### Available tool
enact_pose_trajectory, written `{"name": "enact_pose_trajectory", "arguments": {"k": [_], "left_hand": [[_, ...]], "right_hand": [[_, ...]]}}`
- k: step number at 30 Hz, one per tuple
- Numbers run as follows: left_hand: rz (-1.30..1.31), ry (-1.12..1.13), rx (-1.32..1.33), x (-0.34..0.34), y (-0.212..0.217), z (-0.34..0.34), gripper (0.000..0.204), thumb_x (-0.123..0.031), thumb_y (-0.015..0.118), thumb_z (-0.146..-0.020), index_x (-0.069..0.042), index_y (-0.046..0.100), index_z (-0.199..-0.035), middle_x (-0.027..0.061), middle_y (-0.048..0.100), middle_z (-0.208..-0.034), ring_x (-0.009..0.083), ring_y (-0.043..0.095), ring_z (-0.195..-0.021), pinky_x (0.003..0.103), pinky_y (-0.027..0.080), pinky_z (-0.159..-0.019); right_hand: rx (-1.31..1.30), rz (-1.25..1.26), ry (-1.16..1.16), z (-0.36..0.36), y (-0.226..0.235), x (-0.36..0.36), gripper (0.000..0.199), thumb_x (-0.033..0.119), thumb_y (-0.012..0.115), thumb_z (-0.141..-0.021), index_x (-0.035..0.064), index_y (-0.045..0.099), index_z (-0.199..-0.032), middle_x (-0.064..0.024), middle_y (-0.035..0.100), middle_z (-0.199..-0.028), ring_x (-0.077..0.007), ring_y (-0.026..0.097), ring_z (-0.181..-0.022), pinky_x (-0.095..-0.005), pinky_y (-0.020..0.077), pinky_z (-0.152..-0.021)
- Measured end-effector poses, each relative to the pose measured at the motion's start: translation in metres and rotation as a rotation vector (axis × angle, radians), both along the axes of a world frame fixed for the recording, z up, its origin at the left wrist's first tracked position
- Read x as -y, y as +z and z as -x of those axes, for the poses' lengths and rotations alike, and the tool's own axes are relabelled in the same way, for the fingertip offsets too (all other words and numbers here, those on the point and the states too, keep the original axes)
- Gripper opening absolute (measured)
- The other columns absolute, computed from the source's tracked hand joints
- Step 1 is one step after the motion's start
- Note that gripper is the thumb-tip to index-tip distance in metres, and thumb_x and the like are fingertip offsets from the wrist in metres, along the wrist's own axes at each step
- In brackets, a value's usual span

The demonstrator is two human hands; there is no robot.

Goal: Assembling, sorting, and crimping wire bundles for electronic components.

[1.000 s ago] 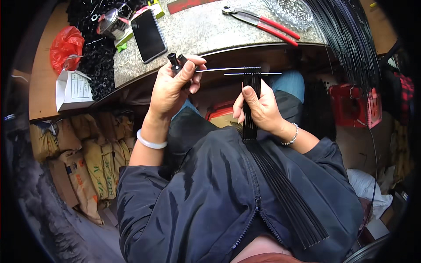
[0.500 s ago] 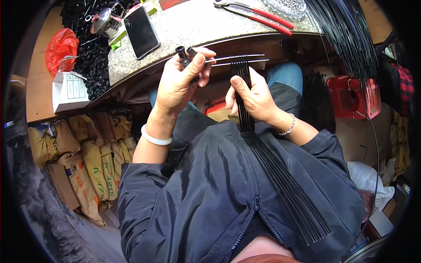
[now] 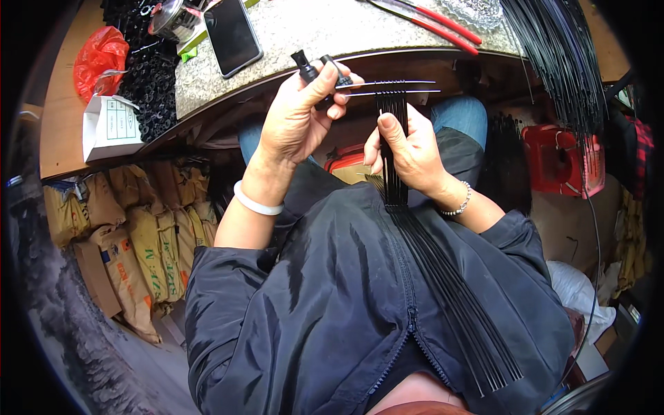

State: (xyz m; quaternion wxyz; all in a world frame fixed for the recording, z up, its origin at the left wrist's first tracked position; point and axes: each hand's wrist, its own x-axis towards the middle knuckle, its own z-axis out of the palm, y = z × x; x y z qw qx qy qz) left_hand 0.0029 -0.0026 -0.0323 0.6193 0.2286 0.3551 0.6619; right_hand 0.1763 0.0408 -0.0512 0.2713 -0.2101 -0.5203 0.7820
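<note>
In the head view, the left hand (image 3: 294,121) is near half past eleven, its fingers grasping black tubular pieces (image 3: 305,68). Two thin metal rods (image 3: 423,90) extend from there toward one o'clock, across the top of a black strand bundle (image 3: 393,187). The right hand (image 3: 413,155), toward two o'clock, pinches this bundle, whose loose ends lie toward five o'clock on the dark jacket (image 3: 318,304). On the table (image 3: 325,34), a smartphone (image 3: 234,38) lies at eleven.
</note>
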Motion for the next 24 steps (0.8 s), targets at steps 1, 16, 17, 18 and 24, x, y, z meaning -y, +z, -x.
{"name": "enact_pose_trajectory", "arguments": {"k": [1,16,17,18,24], "left_hand": [[0.013,-0.006,-0.012,-0.001,0.002,-0.002,0.023,-0.023,0.058,-0.089,-0.002,0.058,-0.097,0.0082,0.061,-0.091,0.0063,0.051,-0.070,0.019,0.043,-0.057],[0.056,0.010,-0.105,-0.009,0.007,-0.015,0.030,-0.021,0.055,-0.091,0.003,0.053,-0.109,0.0133,0.061,-0.099,0.0070,0.055,-0.070,0.017,0.046,-0.058],[0.076,0.035,-0.103,-0.009,0.009,-0.016,0.028,-0.021,0.055,-0.090,0.003,0.055,-0.106,0.0122,0.061,-0.097,0.0070,0.054,-0.069,0.017,0.045,-0.057],[0.076,0.034,-0.103,-0.010,0.008,-0.015,0.028,-0.021,0.055,-0.090,0.003,0.055,-0.106,0.0122,0.061,-0.097,0.0070,0.054,-0.069,0.017,0.045,-0.057],[0.070,0.028,-0.086,-0.011,0.003,-0.015,0.023,-0.021,0.062,-0.086,0.001,0.062,-0.094,0.0023,0.058,-0.077,0.0055,0.050,-0.062,0.017,0.041,-0.054]], "right_hand": [[-0.001,0.011,0.000,0.000,0.001,0.001,0.030,0.035,0.046,-0.093,0.0050,0.042,-0.094,-0.0105,0.058,-0.060,-0.0111,0.054,-0.047,-0.0196,0.0439,-0.044],[-0.014,0.041,0.004,-0.001,0.004,0.000,0.031,0.035,0.045,-0.093,0.0043,0.044,-0.095,-0.0104,0.059,-0.061,-0.0105,0.054,-0.047,-0.0193,0.0441,-0.045],[-0.014,0.036,0.007,-0.001,0.003,0.000,0.031,0.035,0.045,-0.093,0.0042,0.044,-0.095,-0.0105,0.059,-0.061,-0.0105,0.054,-0.047,-0.0193,0.0441,-0.045],[-0.013,0.036,0.006,-0.001,0.003,-0.001,0.031,0.035,0.045,-0.093,0.0042,0.044,-0.095,-0.0105,0.059,-0.061,-0.0105,0.054,-0.047,-0.0193,0.0441,-0.045],[-0.010,0.042,0.018,-0.001,0.003,-0.002,0.032,0.036,0.045,-0.093,0.0036,0.044,-0.096,-0.0105,0.059,-0.062,-0.0104,0.054,-0.047,-0.0194,0.0442,-0.045]]}}
